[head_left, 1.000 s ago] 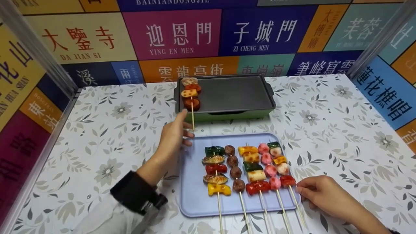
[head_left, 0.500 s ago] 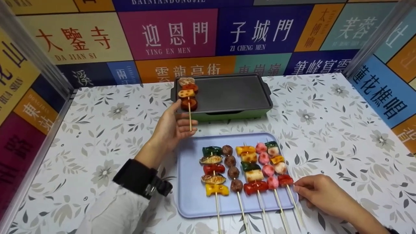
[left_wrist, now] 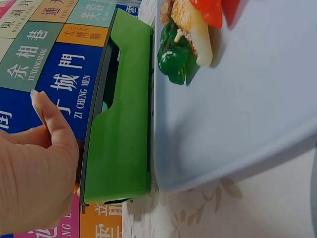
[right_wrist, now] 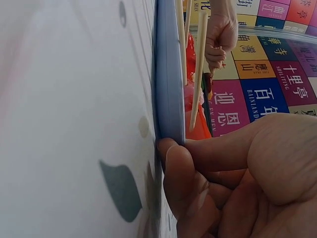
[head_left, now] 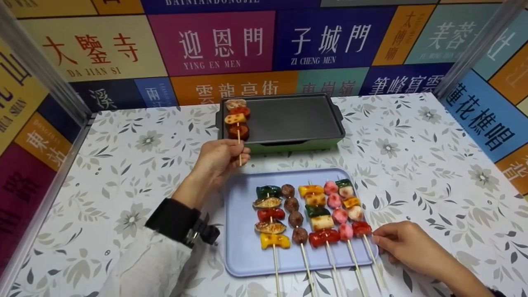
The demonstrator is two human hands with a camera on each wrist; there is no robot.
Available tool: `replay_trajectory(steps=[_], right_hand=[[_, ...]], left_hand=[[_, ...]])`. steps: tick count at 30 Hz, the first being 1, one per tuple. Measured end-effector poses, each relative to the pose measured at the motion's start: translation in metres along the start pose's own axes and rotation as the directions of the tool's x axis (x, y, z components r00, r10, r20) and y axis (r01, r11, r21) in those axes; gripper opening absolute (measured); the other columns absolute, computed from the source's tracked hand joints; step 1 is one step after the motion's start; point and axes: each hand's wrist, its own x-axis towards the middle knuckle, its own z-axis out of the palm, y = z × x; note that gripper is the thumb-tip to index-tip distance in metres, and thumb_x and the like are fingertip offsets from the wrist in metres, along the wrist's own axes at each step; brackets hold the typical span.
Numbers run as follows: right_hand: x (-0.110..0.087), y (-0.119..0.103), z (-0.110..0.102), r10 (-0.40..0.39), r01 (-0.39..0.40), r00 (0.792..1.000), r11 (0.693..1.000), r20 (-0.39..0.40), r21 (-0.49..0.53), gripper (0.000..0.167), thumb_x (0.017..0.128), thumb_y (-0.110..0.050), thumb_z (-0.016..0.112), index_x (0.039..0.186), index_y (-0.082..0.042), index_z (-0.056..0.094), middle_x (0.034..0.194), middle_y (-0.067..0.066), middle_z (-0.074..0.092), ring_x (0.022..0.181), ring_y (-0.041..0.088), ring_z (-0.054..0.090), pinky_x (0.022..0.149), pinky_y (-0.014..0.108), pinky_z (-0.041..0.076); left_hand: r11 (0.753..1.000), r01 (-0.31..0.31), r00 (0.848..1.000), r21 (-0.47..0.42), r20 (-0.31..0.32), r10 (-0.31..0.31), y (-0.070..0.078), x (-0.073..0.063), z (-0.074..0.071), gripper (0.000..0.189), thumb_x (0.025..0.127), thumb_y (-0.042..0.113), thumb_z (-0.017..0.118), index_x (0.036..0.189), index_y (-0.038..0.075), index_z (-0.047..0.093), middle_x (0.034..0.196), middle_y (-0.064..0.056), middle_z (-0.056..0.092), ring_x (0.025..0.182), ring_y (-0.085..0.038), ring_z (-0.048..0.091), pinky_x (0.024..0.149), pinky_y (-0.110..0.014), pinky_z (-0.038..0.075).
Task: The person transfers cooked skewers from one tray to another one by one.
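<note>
My left hand (head_left: 218, 159) pinches the bare stick of a skewer (head_left: 236, 119) between thumb and fingers. That skewer's food, with a brown round piece nearest the hand and a yellow spotted piece above it, lies at the left end of the dark griddle (head_left: 288, 117). In the left wrist view the left hand (left_wrist: 37, 173) is beside the griddle's green base (left_wrist: 121, 144), and the stick is hidden. My right hand (head_left: 408, 245) grips the right edge of the pale blue tray (head_left: 247, 262); in the right wrist view thumb and fingers (right_wrist: 181, 163) pinch its rim.
On the tray lie several skewers, among them meatballs (head_left: 295, 218), pink balls (head_left: 340, 215) and vegetable pieces (head_left: 271, 214). Their sticks overhang the tray's near edge. A flower-patterned cloth (head_left: 136, 222) covers the table; printed panels (head_left: 210, 43) stand behind.
My left hand's fingers, spread beside the skewer's stick before, have closed on it. The skewer stays at the griddle's left end. The right hand keeps its hold on the tray edge.
</note>
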Motion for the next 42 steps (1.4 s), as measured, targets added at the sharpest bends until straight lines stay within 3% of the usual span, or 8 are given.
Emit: replay_trajectory(steps=[9, 18, 25, 31, 38, 42], right_hand=[[0.001, -0.001, 0.000, 0.020, -0.020, 1.000, 1.000, 0.004, -0.008, 0.016, 0.103, -0.012, 0.066, 0.103, 0.001, 0.076, 0.071, 0.003, 0.064, 0.055, 0.013, 0.059, 0.050, 0.026, 0.049], [0.000, 0.000, -0.002, 0.029, -0.029, 1.000, 1.000, 0.000, -0.012, 0.016, 0.103, -0.014, 0.066, 0.102, -0.001, 0.076, 0.069, 0.003, 0.064, 0.055, 0.013, 0.059, 0.050, 0.026, 0.048], [0.000, 0.001, -0.002, 0.013, -0.013, 1.000, 1.000, 0.008, -0.005, 0.017, 0.103, -0.014, 0.066, 0.103, 0.000, 0.076, 0.071, 0.003, 0.064, 0.056, 0.012, 0.059, 0.051, 0.026, 0.050], [0.000, 0.002, -0.003, 0.026, -0.026, 1.000, 1.000, 0.010, 0.003, 0.017, 0.103, -0.013, 0.066, 0.103, 0.001, 0.075, 0.073, 0.004, 0.065, 0.057, 0.013, 0.060, 0.052, 0.027, 0.051], [0.002, 0.002, -0.001, 0.027, -0.027, 1.000, 1.000, 0.012, 0.013, 0.017, 0.102, -0.013, 0.067, 0.103, 0.001, 0.076, 0.073, 0.004, 0.065, 0.057, 0.012, 0.060, 0.052, 0.027, 0.052], [0.002, 0.002, -0.002, 0.029, -0.029, 0.999, 1.000, 0.014, 0.009, 0.017, 0.103, -0.013, 0.066, 0.103, 0.000, 0.076, 0.073, 0.004, 0.065, 0.057, 0.012, 0.060, 0.052, 0.027, 0.052]], left_hand=[[0.988, -0.145, 0.988, 0.054, 0.062, 0.141, 0.005, -0.021, -0.004, 0.028, 0.100, -0.007, 0.061, 0.127, -0.016, 0.060, 0.086, -0.016, 0.071, 0.063, -0.016, 0.067, 0.062, -0.025, 0.060], [0.981, -0.166, 0.982, 0.101, 0.112, 0.154, -0.002, -0.055, -0.006, 0.022, 0.099, -0.008, 0.062, 0.120, -0.012, 0.065, 0.091, -0.021, 0.071, 0.065, -0.018, 0.070, 0.065, -0.028, 0.061], [0.972, -0.084, 0.987, 0.220, 0.153, 0.051, -0.024, -0.090, -0.017, 0.021, 0.096, -0.005, 0.066, 0.117, -0.009, 0.068, 0.100, -0.026, 0.073, 0.074, -0.024, 0.076, 0.072, -0.034, 0.063], [0.962, -0.022, 0.976, 0.271, 0.216, -0.038, -0.050, -0.120, -0.031, 0.029, 0.095, -0.005, 0.067, 0.123, -0.014, 0.063, 0.100, -0.025, 0.075, 0.076, -0.025, 0.077, 0.074, -0.035, 0.063], [0.966, 0.060, 0.963, 0.253, 0.240, -0.122, -0.077, -0.139, -0.044, 0.027, 0.093, -0.009, 0.066, 0.118, -0.017, 0.061, 0.091, -0.020, 0.076, 0.074, -0.023, 0.077, 0.074, -0.035, 0.063], [0.951, 0.094, 0.955, 0.294, 0.242, -0.169, -0.086, -0.143, -0.050, 0.021, 0.092, -0.009, 0.068, 0.112, -0.015, 0.065, 0.090, -0.019, 0.076, 0.072, -0.021, 0.076, 0.071, -0.033, 0.063]])
